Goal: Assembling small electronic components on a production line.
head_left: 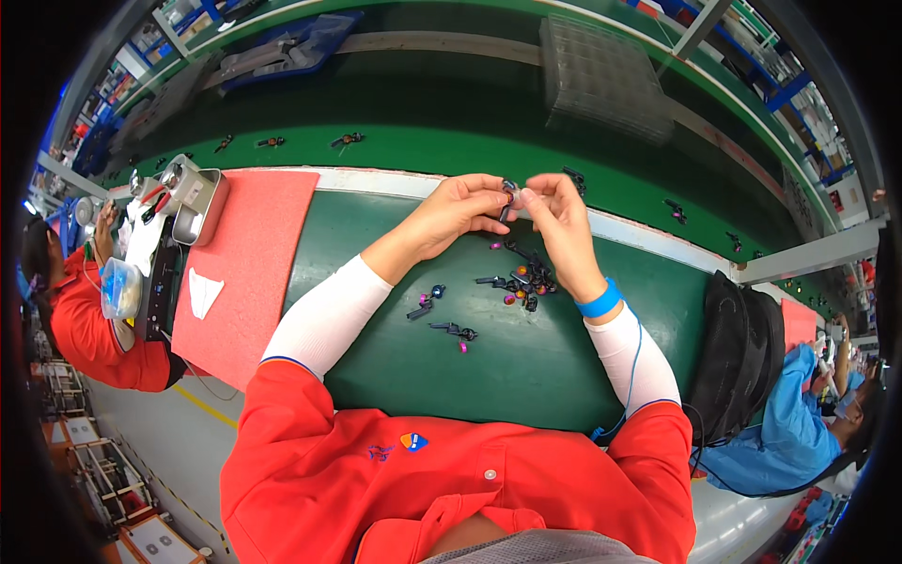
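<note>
Above the green bench, my left hand (456, 211) pinches a small black part with an orange-brown round piece (507, 197) between thumb and fingers. My right hand (562, 218), with a blue wrist strap (599, 299) and its cord, meets it from the right. Its thumb and forefinger are closed at the part's side, and what lies between them is too small to tell. Just below my hands lies a pile of similar black parts (528, 280) with orange and magenta round pieces. To its left lie a few loose ones, a black part (427, 301) and another black part (455, 331).
Beyond the bench runs a green conveyor belt (413, 155) carrying scattered black parts, clear stacked trays (601, 75) and a blue tray (291, 52). A pink mat (254, 244) and a metal tin (202, 207) are left; a black bag (738, 357) is right. Co-workers sit on both sides.
</note>
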